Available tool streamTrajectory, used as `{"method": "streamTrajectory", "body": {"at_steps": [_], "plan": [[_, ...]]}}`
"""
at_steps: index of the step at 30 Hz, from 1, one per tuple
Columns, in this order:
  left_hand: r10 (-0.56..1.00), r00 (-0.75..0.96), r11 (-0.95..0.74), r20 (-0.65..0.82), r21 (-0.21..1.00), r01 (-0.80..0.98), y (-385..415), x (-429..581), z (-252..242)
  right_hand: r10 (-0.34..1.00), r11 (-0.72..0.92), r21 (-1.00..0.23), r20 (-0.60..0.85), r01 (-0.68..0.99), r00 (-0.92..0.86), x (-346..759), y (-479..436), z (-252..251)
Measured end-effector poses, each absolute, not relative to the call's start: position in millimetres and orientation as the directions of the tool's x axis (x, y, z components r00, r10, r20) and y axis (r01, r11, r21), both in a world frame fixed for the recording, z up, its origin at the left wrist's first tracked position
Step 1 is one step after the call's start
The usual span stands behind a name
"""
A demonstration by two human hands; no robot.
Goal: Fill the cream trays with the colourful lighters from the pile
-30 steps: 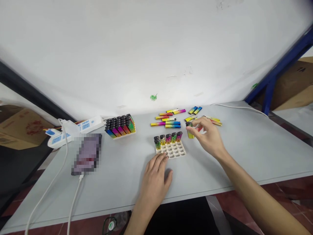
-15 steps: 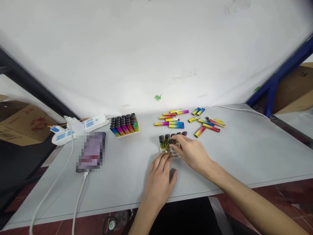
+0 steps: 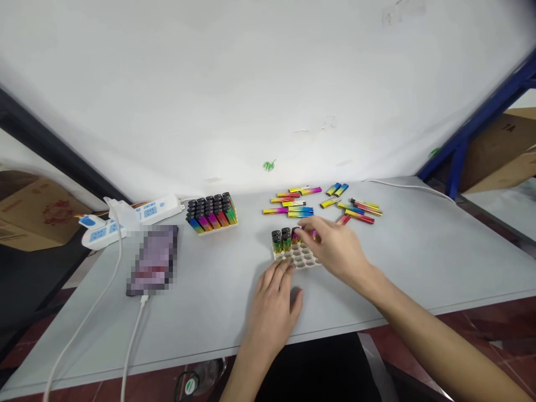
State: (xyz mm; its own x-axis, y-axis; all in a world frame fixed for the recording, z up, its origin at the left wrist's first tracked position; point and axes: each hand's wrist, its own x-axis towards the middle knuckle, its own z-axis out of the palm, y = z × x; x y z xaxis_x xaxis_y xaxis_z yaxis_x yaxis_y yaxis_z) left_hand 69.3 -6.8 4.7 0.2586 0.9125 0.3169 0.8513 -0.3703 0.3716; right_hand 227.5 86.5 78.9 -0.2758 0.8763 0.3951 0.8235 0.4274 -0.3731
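A pale tray (image 3: 302, 257) with rows of holes stands in front of me, its front part bare of lighters. Upright black-capped lighters (image 3: 286, 241) fill some holes at its back left, and others behind are partly covered by my right hand. My left hand (image 3: 272, 307) lies with fingers stretched out, tips touching the tray's front left edge. Above the tray's back right is my right hand (image 3: 335, 245), fingers bent and apart, with no lighter visible between them. Loose shiny lighters (image 3: 300, 212) lie on the table behind it.
A second tray packed with upright lighters (image 3: 213, 213) is at the back left. A blurred phone (image 3: 153, 259) on a white cable and a power strip (image 3: 138, 218) lie further left. The wall (image 3: 234, 111) borders the table (image 3: 209, 301) at the back.
The lighter that my right hand was holding over the tray now stands in the second row. My right hand has moved away to the right and back; the left hand stays put.
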Motion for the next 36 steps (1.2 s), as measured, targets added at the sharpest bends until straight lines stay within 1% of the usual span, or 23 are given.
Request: {"method": "streamTrajectory", "body": {"at_steps": [2,4,6,8,10,13,15,17,19,20,22,24,25,26,28,29,32,36], "plan": [[0.913,0.261,-0.371,0.314,0.37,0.852,-6.8,68.6,4.0,0.856,0.412,-0.403,0.479,0.817,-0.196,239.4,103.4,80.5],[0.915,0.262,-0.367,0.306,0.364,0.856,-7.0,68.1,3.3,0.841,0.403,-0.416,0.521,0.816,-0.149,254.7,127.0,76.1],[0.917,0.263,-0.363,0.301,0.356,0.861,-7.5,68.0,2.9,0.858,0.398,-0.388,0.479,0.831,-0.187,270.0,151.4,64.7],[0.918,0.261,-0.359,0.298,0.351,0.865,-7.9,68.3,2.9,0.884,0.416,-0.34,0.368,0.843,-0.288,281.6,170.4,48.2],[0.92,0.257,-0.354,0.295,0.349,0.868,-8.0,68.6,2.9,0.879,0.454,-0.266,0.293,0.851,-0.377,288.0,181.0,31.0],[0.924,0.253,-0.347,0.288,0.348,0.871,-7.4,68.8,2.5,0.868,0.466,-0.203,0.294,0.861,-0.4,290.1,183.8,12.5],[0.925,0.256,-0.345,0.28,0.344,0.873,-6.8,68.7,2.0,0.861,0.465,-0.194,0.326,0.864,-0.39,290.1,181.7,7.3],[0.926,0.256,-0.343,0.277,0.338,0.876,-6.6,68.5,1.6,0.858,0.466,-0.211,0.345,0.859,-0.381,291.0,179.1,6.9],[0.926,0.255,-0.342,0.277,0.335,0.878,-6.5,68.4,1.5,0.861,0.468,-0.284,0.36,0.837,-0.359,292.9,176.2,9.6],[0.927,0.254,-0.341,0.277,0.333,0.879,-6.5,68.4,1.5,0.866,0.462,-0.352,0.375,0.814,-0.33,294.0,174.7,11.6],[0.927,0.254,-0.34,0.276,0.331,0.88,-6.4,68.5,1.5,0.892,0.423,-0.557,0.396,0.715,-0.219,295.2,171.1,16.5],[0.926,0.253,-0.34,0.28,0.328,0.881,-6.1,68.5,1.0,0.933,0.341,-0.794,0.351,0.504,-0.078,294.2,167.2,21.2],[0.925,0.253,-0.341,0.284,0.326,0.882,-5.8,68.4,0.6,0.953,0.291,-0.886,0.302,0.362,-0.027,292.9,165.3,23.1],[0.924,0.253,-0.342,0.287,0.323,0.882,-5.4,68.2,0.1,0.968,0.243,-0.945,0.249,0.219,0.002,291.0,163.5,24.5],[0.92,0.255,-0.347,0.297,0.316,0.883,-4.8,67.8,-0.8,0.984,0.175,-0.984,0.175,0.002,0.024,286.3,160.7,25.6],[0.918,0.257,-0.35,0.303,0.312,0.883,-4.7,67.5,-1.2,0.987,0.16,-0.985,0.158,-0.059,0.03,284.0,159.7,25.3],[0.911,0.258,-0.357,0.321,0.306,0.883,-5.2,66.9,-2.1,0.993,0.117,-0.986,0.114,-0.118,0.028,278.7,158.4,23.6],[0.91,0.258,-0.359,0.325,0.3,0.884,-5.9,66.5,-2.7,0.998,-0.057,-0.983,-0.055,-0.172,-0.015,276.7,157.3,25.2]]}}
